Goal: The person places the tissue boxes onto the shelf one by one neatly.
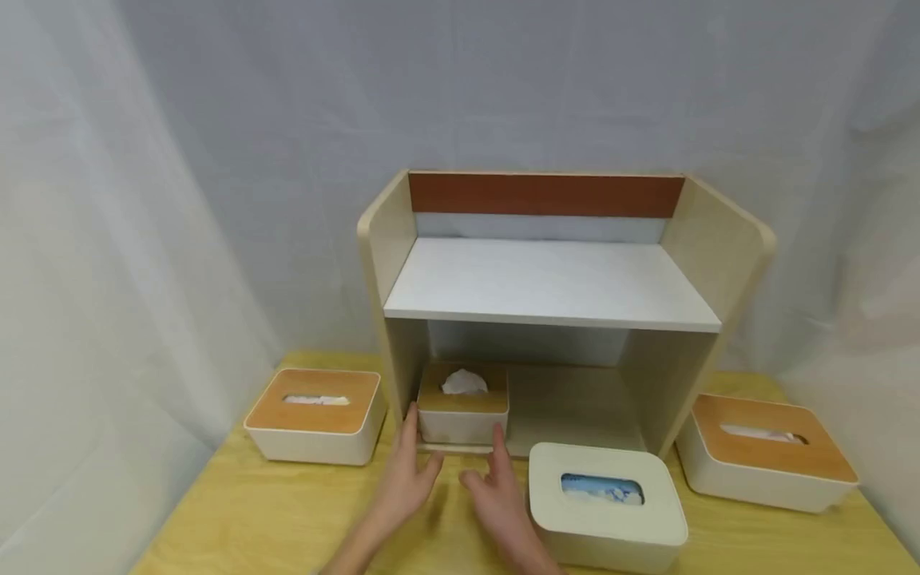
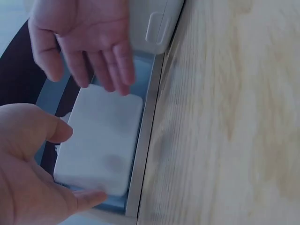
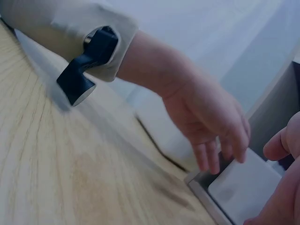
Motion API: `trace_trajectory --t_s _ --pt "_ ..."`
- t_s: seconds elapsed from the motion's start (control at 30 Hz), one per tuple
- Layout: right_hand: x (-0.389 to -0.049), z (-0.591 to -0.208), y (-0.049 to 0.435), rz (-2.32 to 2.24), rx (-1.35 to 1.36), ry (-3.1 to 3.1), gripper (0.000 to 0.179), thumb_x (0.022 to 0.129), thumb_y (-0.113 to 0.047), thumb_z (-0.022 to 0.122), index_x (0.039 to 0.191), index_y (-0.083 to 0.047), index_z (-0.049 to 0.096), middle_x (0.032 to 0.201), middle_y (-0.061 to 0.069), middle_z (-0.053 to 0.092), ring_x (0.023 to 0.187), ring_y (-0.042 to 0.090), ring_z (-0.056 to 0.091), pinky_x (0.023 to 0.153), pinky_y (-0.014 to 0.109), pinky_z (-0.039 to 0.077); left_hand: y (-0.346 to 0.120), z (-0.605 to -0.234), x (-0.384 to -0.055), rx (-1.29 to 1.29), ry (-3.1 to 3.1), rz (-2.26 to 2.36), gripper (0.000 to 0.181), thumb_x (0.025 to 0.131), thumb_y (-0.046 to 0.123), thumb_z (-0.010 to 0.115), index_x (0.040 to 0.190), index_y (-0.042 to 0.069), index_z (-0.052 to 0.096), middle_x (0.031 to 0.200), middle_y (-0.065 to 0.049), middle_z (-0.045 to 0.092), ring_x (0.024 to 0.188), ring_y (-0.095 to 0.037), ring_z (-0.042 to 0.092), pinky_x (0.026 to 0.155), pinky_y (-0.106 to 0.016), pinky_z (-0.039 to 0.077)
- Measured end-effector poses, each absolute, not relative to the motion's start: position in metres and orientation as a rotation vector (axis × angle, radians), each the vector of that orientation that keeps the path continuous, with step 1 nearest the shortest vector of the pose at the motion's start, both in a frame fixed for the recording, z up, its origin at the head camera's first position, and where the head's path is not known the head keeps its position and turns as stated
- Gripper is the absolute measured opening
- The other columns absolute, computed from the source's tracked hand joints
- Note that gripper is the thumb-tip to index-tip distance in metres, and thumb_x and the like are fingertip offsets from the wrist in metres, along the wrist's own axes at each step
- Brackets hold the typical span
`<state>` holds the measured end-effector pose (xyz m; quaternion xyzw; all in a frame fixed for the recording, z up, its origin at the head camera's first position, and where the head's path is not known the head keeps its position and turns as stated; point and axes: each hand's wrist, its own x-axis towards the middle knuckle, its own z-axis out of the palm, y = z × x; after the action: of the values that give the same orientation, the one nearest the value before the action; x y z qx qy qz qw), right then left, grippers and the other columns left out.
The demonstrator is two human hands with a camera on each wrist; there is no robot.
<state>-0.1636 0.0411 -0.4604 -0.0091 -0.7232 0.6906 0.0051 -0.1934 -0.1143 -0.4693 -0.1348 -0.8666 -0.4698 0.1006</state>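
Note:
A small tissue box [image 1: 463,429] with a wood-look lid and a white tissue poking out sits at the left end of the shelf unit's lower level. My left hand [image 1: 402,481] is at its left side, thumb spread apart. On the opposite side, my right hand [image 1: 497,497] has its fingertips right at the box's right end. In the left wrist view the white front of the box [image 2: 101,140] shows between both hands, with the right hand's fingers [image 2: 110,70] extended. Neither hand is curled round the box.
The two-level shelf unit [image 1: 553,281] stands on a wooden table [image 1: 237,511]. A wood-lidded tissue box [image 1: 314,415] lies left of it, another [image 1: 769,451] right of it. A cream tissue box [image 1: 607,511] is in front, close beside my right hand.

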Motion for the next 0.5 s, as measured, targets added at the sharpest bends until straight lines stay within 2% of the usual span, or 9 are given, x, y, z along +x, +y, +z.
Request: trace_trajectory --t_s 0.1,0.17,0.5 --pt "-0.163 -0.446 0.043 2.18 0.05 -2.309 0.091 0.087 -0.009 0.059 0.16 -0.007 0.006 0.161 0.029 0.008 0.143 0.052 0.022 0.108 0.062 0.034 -0.117 -0.464 -0.194 -0.373 -2.563 -1.353 0.078 0.094 0.004 0.061 0.155 -0.006 0.012 0.155 -0.036 0.02 0.139 -0.052 0.03 0.111 -0.063 0.029" --pt "-0.162 -0.434 0.047 2.202 0.107 -2.329 0.089 0.089 -0.011 0.059 0.16 -0.009 0.005 0.162 0.029 0.009 0.142 0.051 0.025 0.106 0.062 0.038 -0.117 -0.46 -0.194 -0.362 -2.561 -1.308 0.077 0.094 0.004 0.061 0.155 -0.005 0.015 0.153 -0.036 0.021 0.139 -0.052 0.029 0.111 -0.062 0.029" --pt "-0.163 -0.398 0.087 2.212 0.219 -2.276 0.078 0.095 -0.01 0.058 0.16 -0.008 0.015 0.16 0.025 0.023 0.141 0.044 0.034 0.112 0.056 0.034 -0.117 -0.437 -0.185 -0.372 -2.518 -1.37 0.069 0.094 0.005 0.061 0.152 -0.004 0.025 0.15 -0.03 0.03 0.137 -0.048 0.034 0.109 -0.062 0.033"
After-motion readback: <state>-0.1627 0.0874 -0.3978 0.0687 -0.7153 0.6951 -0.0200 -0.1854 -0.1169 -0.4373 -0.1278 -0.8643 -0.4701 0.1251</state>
